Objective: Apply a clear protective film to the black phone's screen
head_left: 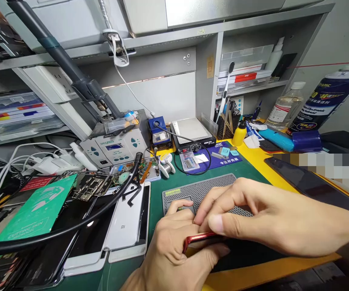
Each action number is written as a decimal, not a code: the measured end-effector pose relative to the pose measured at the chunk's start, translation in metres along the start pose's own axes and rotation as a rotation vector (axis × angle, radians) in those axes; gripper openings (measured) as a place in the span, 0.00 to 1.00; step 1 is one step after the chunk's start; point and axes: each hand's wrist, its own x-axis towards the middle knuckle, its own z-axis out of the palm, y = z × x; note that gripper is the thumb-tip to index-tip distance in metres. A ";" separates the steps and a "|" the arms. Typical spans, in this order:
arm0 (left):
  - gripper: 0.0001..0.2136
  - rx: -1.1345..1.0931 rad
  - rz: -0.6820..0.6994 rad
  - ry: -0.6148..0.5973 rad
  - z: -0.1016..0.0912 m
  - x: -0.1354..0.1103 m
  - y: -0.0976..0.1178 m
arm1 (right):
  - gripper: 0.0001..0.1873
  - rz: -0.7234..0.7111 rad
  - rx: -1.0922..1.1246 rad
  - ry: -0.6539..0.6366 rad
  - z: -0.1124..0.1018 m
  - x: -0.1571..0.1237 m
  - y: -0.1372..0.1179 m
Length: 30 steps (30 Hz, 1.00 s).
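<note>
Left hand (168, 246) grips a red-edged phone (200, 239), fingers curled closely around its near edge, thumb up over it. Phone lies low and tilted, its far side largely hidden by the hands, above the near edge of a green work mat (155, 216). Right hand (253, 214) reaches in from the right, thumb and fingers drawn narrow on the phone's upper side; exact contact is hidden. Just beyond is a grey perforated pad (204, 190). To the left lie a white phone (126, 218) and a black cable (71, 228). Further right is a dark phone (314, 184).
</note>
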 end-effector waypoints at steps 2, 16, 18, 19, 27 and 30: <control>0.13 0.019 0.029 0.033 0.001 -0.002 -0.001 | 0.13 0.001 -0.013 -0.036 0.001 -0.005 -0.001; 0.16 0.000 -0.002 0.022 0.001 -0.003 -0.006 | 0.08 0.017 0.014 0.161 0.021 -0.013 0.009; 0.13 -0.016 0.003 0.016 0.002 -0.006 -0.007 | 0.07 0.043 -0.015 0.163 0.024 -0.010 0.007; 0.13 -0.020 0.004 0.016 0.003 -0.007 -0.008 | 0.07 0.052 -0.029 0.166 0.026 -0.008 0.006; 0.17 0.012 -0.015 0.018 0.006 -0.001 0.000 | 0.11 0.081 0.018 0.229 0.027 -0.004 0.005; 0.15 0.008 -0.019 -0.003 0.004 0.001 0.001 | 0.11 0.099 0.040 0.180 0.022 -0.005 0.008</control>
